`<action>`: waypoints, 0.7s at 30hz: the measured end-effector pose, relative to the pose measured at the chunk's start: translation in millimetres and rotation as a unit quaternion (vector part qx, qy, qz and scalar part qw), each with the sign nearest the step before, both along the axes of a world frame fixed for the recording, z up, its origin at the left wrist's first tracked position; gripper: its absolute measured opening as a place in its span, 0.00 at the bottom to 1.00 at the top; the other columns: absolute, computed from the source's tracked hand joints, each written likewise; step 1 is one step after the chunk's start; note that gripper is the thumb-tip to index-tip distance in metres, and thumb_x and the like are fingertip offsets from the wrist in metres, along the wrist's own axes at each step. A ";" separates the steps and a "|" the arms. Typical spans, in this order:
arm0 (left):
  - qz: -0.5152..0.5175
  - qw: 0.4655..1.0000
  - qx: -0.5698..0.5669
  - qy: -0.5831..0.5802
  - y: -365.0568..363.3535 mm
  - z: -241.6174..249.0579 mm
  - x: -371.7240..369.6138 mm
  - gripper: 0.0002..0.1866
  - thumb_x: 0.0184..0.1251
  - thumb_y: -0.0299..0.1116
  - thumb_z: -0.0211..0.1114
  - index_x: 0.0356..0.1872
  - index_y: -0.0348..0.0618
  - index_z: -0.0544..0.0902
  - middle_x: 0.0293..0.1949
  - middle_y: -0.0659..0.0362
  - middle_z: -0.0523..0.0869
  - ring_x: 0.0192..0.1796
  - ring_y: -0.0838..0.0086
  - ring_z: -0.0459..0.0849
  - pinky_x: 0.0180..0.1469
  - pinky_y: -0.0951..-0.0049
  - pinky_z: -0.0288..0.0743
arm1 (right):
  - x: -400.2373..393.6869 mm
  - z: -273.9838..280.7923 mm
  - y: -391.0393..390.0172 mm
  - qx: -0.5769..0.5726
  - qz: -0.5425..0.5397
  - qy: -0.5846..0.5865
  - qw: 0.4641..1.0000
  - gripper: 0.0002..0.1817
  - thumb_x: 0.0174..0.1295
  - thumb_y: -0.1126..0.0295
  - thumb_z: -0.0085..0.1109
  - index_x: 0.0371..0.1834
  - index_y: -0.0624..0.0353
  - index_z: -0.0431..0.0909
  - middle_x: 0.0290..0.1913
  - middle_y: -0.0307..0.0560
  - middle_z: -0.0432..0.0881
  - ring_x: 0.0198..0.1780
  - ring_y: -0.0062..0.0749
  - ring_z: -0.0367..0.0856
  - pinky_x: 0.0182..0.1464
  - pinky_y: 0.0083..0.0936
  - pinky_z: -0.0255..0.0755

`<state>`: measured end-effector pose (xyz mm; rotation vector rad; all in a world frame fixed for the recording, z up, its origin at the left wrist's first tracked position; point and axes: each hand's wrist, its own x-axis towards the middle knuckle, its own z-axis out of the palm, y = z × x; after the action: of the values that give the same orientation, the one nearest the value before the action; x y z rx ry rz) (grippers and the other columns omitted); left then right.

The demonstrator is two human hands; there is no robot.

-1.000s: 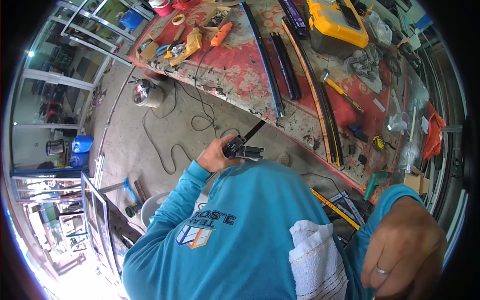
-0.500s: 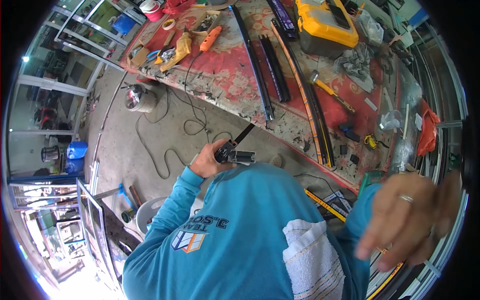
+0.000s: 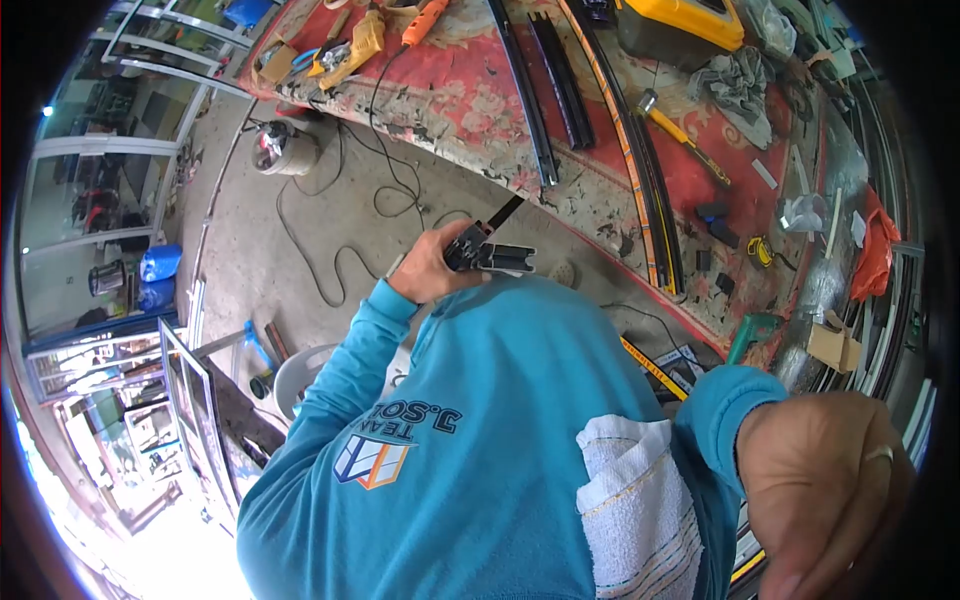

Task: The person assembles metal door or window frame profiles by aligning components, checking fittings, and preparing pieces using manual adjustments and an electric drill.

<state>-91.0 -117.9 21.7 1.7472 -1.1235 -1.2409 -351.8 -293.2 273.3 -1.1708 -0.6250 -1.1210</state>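
Note:
My left hand (image 3: pixel 428 268) is closed around a black metal profile (image 3: pixel 505 258) just beyond my knees. Its channelled end points right, and a thin dark strip (image 3: pixel 506 212) reaches up from it toward the table edge. Large and close to the camera at the lower right is my right hand (image 3: pixel 820 480), with a ring on one finger. Its fingers stretch loosely downward, partly cut off by the view's dark border, and nothing shows in them. A white towel (image 3: pixel 640 510) lies over my blue clothing.
A red cloth-covered table (image 3: pixel 470 100) bears long dark profiles (image 3: pixel 525 95), a yellow-handled hammer (image 3: pixel 690 140), an orange power tool (image 3: pixel 425 20) and a yellow-black toolbox (image 3: pixel 680 30). A bucket (image 3: pixel 285 150) and a loose cable (image 3: pixel 340 265) are on the floor, left.
My right hand has moved down and slightly right, with its blur gone. My left hand and the profile sit higher and further right in view; the table has shifted upward.

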 end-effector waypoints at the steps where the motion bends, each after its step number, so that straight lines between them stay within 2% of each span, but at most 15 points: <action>1: 0.001 1.000 -0.005 -0.007 -1.8 2.3 -2.4 0.33 0.49 0.27 0.79 0.59 0.39 0.78 0.44 0.57 0.88 0.47 0.76 0.84 0.55 0.72 0.76 | -0.8 -2.8 -6.9 -0.010 0.033 -0.010 0.999 0.06 0.67 0.74 0.61 0.45 0.52 0.83 0.42 0.43 0.85 0.40 0.38 0.88 0.42 0.24 0.86; 2: 0.007 1.000 0.000 -0.010 -3.4 4.9 -2.7 0.33 0.49 0.27 0.79 0.59 0.39 0.78 0.44 0.57 0.88 0.47 0.76 0.84 0.55 0.72 0.76 | -0.7 -6.2 -12.9 -0.020 0.066 -0.023 0.997 0.10 0.67 0.73 0.60 0.49 0.50 0.83 0.47 0.42 0.85 0.42 0.38 0.89 0.44 0.26 0.86; 4: -0.015 0.996 -0.053 -0.063 -7.1 7.0 -5.4 0.35 0.47 0.32 0.79 0.60 0.36 0.78 0.39 0.56 0.86 0.41 0.73 0.82 0.49 0.70 0.76 | -2.7 -12.7 -18.2 -0.034 0.125 -0.041 0.991 0.17 0.69 0.72 0.59 0.59 0.45 0.82 0.55 0.42 0.84 0.46 0.38 0.89 0.48 0.29 0.85; 5: -0.008 0.998 -0.040 -0.038 -8.4 8.5 -6.5 0.36 0.47 0.33 0.79 0.60 0.37 0.78 0.40 0.54 0.86 0.41 0.70 0.84 0.50 0.68 0.77 | -4.6 -18.8 -16.6 -0.026 0.126 -0.035 0.991 0.17 0.69 0.72 0.59 0.59 0.45 0.82 0.55 0.42 0.84 0.46 0.38 0.89 0.48 0.29 0.85; 7: -0.004 1.000 -0.023 -0.019 -10.8 10.0 -7.7 0.36 0.46 0.34 0.79 0.60 0.37 0.78 0.40 0.53 0.86 0.42 0.69 0.84 0.50 0.67 0.77 | -6.1 -46.2 -10.2 0.021 0.032 0.092 0.995 0.17 0.69 0.72 0.56 0.61 0.52 0.78 0.55 0.45 0.84 0.49 0.36 0.87 0.50 0.29 0.83; 10: 0.008 0.999 -0.038 -0.037 -17.9 19.2 -6.3 0.35 0.46 0.34 0.79 0.60 0.36 0.78 0.40 0.52 0.87 0.41 0.66 0.85 0.49 0.66 0.78 | -0.1 -98.8 0.0 0.073 -0.101 0.264 0.956 0.20 0.70 0.72 0.52 0.65 0.63 0.71 0.53 0.51 0.83 0.52 0.33 0.84 0.53 0.29 0.80; 11: 0.003 0.998 -0.046 -0.051 -20.5 23.2 -7.4 0.34 0.46 0.32 0.79 0.59 0.37 0.78 0.40 0.54 0.87 0.40 0.70 0.84 0.48 0.68 0.77 | 2.0 -112.3 1.0 0.088 -0.145 0.319 0.933 0.22 0.71 0.72 0.51 0.66 0.67 0.69 0.53 0.53 0.83 0.53 0.32 0.83 0.54 0.29 0.79; 12: -0.002 0.996 -0.055 -0.064 -23.6 26.8 -8.4 0.33 0.47 0.30 0.79 0.58 0.38 0.79 0.39 0.56 0.87 0.40 0.74 0.83 0.48 0.70 0.77 | 12.8 -128.3 -15.9 0.056 -0.135 0.486 0.862 0.22 0.69 0.74 0.53 0.66 0.67 0.70 0.52 0.54 0.85 0.52 0.32 0.84 0.55 0.27 0.78; 13: 0.002 0.996 -0.056 -0.063 -26.8 31.1 -9.8 0.33 0.47 0.30 0.79 0.58 0.38 0.79 0.39 0.56 0.87 0.40 0.74 0.83 0.48 0.70 0.77 | 23.7 -165.6 -16.3 0.065 -0.082 0.546 0.831 0.24 0.69 0.71 0.55 0.67 0.68 0.70 0.57 0.55 0.82 0.58 0.36 0.82 0.62 0.32 0.74; 15: 0.026 0.998 -0.036 -0.050 -32.5 36.3 -13.1 0.32 0.46 0.31 0.79 0.57 0.38 0.79 0.37 0.56 0.87 0.38 0.72 0.83 0.46 0.69 0.76 | 36.0 -223.2 -5.5 0.045 -0.043 0.584 0.809 0.29 0.67 0.68 0.57 0.70 0.68 0.67 0.64 0.56 0.76 0.65 0.38 0.76 0.70 0.37 0.66; 16: 0.026 0.998 -0.036 -0.048 -33.5 32.2 -13.2 0.32 0.46 0.31 0.79 0.57 0.38 0.79 0.37 0.56 0.87 0.38 0.72 0.83 0.46 0.69 0.76 | 41.4 -229.6 -5.7 0.045 -0.043 0.586 0.808 0.29 0.67 0.68 0.57 0.70 0.68 0.67 0.64 0.56 0.76 0.65 0.38 0.76 0.70 0.37 0.66; 18: 0.043 0.998 -0.021 -0.052 -31.6 22.0 -12.0 0.32 0.46 0.32 0.79 0.56 0.37 0.79 0.36 0.56 0.87 0.37 0.72 0.82 0.46 0.69 0.76 | 50.3 -238.0 -5.7 0.203 0.117 0.496 0.836 0.34 0.64 0.66 0.60 0.73 0.67 0.64 0.70 0.56 0.69 0.71 0.38 0.69 0.75 0.39 0.59; 21: 0.044 0.996 0.012 -0.070 -29.3 22.3 -11.3 0.30 0.47 0.32 0.78 0.54 0.37 0.80 0.35 0.56 0.86 0.37 0.73 0.82 0.45 0.69 0.76 | 57.9 -251.1 -15.4 0.158 0.164 0.475 0.850 0.37 0.62 0.67 0.62 0.74 0.66 0.61 0.72 0.56 0.67 0.73 0.39 0.67 0.75 0.37 0.58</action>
<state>-102.3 -147.2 44.0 1.9058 -1.1024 -1.0969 -293.9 -308.6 22.2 -1.1073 0.1417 -0.2375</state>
